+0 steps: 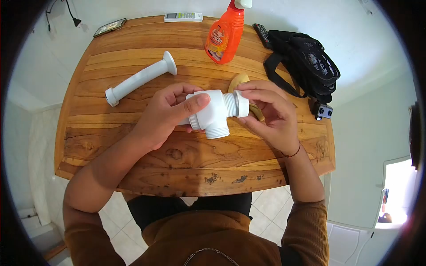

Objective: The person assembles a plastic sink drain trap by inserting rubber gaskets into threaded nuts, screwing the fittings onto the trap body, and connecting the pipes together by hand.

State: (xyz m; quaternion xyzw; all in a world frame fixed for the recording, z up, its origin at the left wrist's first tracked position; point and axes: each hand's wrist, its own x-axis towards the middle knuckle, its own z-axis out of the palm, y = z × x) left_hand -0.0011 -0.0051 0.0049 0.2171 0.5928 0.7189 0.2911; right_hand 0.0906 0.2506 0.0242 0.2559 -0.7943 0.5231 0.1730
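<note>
A white plastic T-shaped pipe fitting (pixel 212 108) is held above the wooden table, its threaded lower outlet pointing toward me. My left hand (pixel 171 111) is closed round its left part, the thumb lying across the top. At the fitting's right end sits a white ring nut (pixel 242 104) on or against the threads. The fingers and thumb of my right hand (pixel 270 111) pinch this nut. Beyond my left hand a white flanged tube (pixel 140 80) lies on the table. A yellowish object (pixel 239 81), partly hidden by my right hand, lies behind the fitting.
The wooden table (pixel 168 153) carries an orange spray bottle (pixel 225 35), a white remote (pixel 183 17) and a phone (pixel 110 27) at its far side. On the right are a black bag (pixel 306 62), a dark remote (pixel 262 35) and a small black device (pixel 322 110).
</note>
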